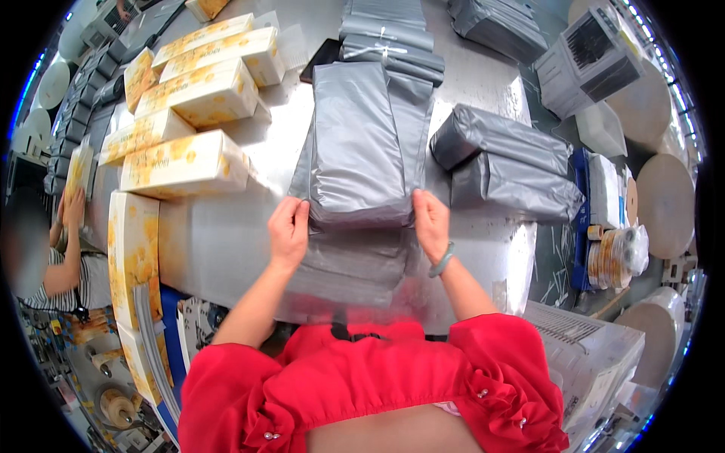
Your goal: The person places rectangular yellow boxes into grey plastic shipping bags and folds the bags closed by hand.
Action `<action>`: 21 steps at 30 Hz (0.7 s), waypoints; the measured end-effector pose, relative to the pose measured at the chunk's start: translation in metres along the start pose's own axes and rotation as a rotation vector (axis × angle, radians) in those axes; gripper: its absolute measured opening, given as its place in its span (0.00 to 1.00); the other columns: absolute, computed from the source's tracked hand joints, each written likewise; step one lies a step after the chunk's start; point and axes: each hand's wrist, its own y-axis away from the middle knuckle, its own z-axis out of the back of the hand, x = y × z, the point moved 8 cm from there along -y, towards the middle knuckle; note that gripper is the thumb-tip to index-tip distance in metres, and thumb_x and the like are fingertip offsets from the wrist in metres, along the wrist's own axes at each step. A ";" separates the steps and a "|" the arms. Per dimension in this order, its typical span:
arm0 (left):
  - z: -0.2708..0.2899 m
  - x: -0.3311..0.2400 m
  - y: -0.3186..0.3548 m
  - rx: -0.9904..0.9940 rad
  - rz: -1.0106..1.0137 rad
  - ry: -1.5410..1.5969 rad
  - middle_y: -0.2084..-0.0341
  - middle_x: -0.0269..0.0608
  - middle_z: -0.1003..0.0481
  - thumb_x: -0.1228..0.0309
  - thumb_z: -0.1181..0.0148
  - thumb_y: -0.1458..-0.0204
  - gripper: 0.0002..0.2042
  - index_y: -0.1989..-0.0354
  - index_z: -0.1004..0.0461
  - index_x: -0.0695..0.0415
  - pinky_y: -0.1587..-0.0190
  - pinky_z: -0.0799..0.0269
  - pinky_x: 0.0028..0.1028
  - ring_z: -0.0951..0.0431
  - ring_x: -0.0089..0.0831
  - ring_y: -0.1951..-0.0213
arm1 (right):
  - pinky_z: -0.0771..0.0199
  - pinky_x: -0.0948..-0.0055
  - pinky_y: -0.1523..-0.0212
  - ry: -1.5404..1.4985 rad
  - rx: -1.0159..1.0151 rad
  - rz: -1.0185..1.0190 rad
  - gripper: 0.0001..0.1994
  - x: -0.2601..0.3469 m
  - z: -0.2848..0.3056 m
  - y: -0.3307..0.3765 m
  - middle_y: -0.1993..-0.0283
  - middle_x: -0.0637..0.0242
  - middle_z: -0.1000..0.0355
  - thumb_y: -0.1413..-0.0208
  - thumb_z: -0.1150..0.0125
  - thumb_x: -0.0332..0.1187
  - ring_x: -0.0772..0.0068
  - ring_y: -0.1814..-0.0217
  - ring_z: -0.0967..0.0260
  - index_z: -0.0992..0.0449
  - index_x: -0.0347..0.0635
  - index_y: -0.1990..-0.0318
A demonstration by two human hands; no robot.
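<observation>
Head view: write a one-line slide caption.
Both hands, left hand and right hand, hold a filled grey mailer bag on a steel table beside yellow boxes.

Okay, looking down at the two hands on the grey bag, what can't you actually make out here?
- Head view: what the grey bag holds; its opaque plastic hides it.
- Left hand and right hand: the fingertips curl under the bag's near edge, so the grip is unseen.
- Flat bags beneath: how many, since they overlap.
- Yellow boxes: print too small and bent.
- Co-worker at left: blurred, cut by the rim.
</observation>
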 end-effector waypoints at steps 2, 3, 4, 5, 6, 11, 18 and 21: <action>-0.029 0.053 -0.004 -0.092 0.168 -0.054 0.78 0.45 0.32 0.77 0.48 0.46 0.08 0.76 0.34 0.66 0.71 0.37 0.34 0.33 0.42 0.75 | 0.42 0.65 0.76 0.176 0.017 -0.174 0.20 -0.038 -0.023 -0.012 0.81 0.54 0.39 0.39 0.51 0.38 0.63 0.80 0.43 0.36 0.32 0.80; -0.039 0.056 -0.005 -0.069 0.033 -0.141 0.77 0.46 0.34 0.78 0.45 0.49 0.05 0.71 0.34 0.65 0.71 0.37 0.35 0.33 0.43 0.75 | 0.40 0.62 0.74 0.263 0.028 -0.170 0.20 -0.037 -0.031 -0.015 0.81 0.52 0.38 0.40 0.50 0.39 0.59 0.79 0.39 0.35 0.32 0.79; -0.041 0.062 -0.011 -0.054 0.101 -0.126 0.74 0.47 0.34 0.77 0.45 0.49 0.06 0.67 0.34 0.65 0.70 0.37 0.35 0.32 0.43 0.73 | 0.39 0.59 0.73 0.357 0.032 -0.162 0.20 -0.034 -0.033 -0.020 0.80 0.49 0.36 0.40 0.50 0.40 0.55 0.78 0.35 0.34 0.33 0.79; -0.041 0.063 -0.012 -0.026 0.172 -0.108 0.72 0.48 0.34 0.76 0.44 0.49 0.08 0.63 0.35 0.64 0.69 0.36 0.35 0.32 0.43 0.71 | 0.37 0.56 0.70 0.454 0.022 -0.049 0.18 -0.029 -0.031 -0.022 0.77 0.50 0.32 0.41 0.50 0.41 0.49 0.73 0.32 0.33 0.33 0.75; -0.040 0.065 -0.013 0.004 0.243 -0.090 0.69 0.49 0.35 0.75 0.44 0.49 0.11 0.60 0.35 0.64 0.68 0.35 0.34 0.31 0.43 0.70 | 0.35 0.58 0.68 0.436 0.074 -0.087 0.17 -0.035 -0.029 -0.023 0.74 0.50 0.30 0.41 0.50 0.42 0.50 0.71 0.31 0.31 0.34 0.71; -0.043 0.020 -0.054 0.083 0.208 0.107 0.43 0.50 0.44 0.71 0.53 0.43 0.27 0.36 0.51 0.62 0.44 0.41 0.32 0.38 0.40 0.46 | 0.47 0.68 0.38 -0.259 0.165 -0.199 0.35 -0.015 -0.051 -0.058 0.39 0.47 0.43 0.45 0.44 0.47 0.57 0.36 0.47 0.47 0.32 0.38; -0.101 -0.082 0.053 0.411 -0.226 0.339 0.34 0.55 0.58 0.64 0.54 0.43 0.36 0.34 0.65 0.68 0.34 0.60 0.38 0.58 0.45 0.32 | 0.59 0.67 0.32 -0.542 0.307 -0.259 0.46 0.053 0.068 0.023 0.32 0.56 0.53 0.53 0.33 0.38 0.66 0.29 0.59 0.58 0.34 0.32; -0.150 -0.082 0.028 0.706 -0.052 0.583 0.32 0.49 0.61 0.58 0.52 0.43 0.37 0.32 0.65 0.59 0.34 0.61 0.39 0.61 0.43 0.31 | 0.59 0.68 0.32 -0.311 0.293 -0.196 0.48 0.068 0.170 0.058 0.33 0.55 0.51 0.61 0.28 0.28 0.67 0.30 0.58 0.55 0.30 0.34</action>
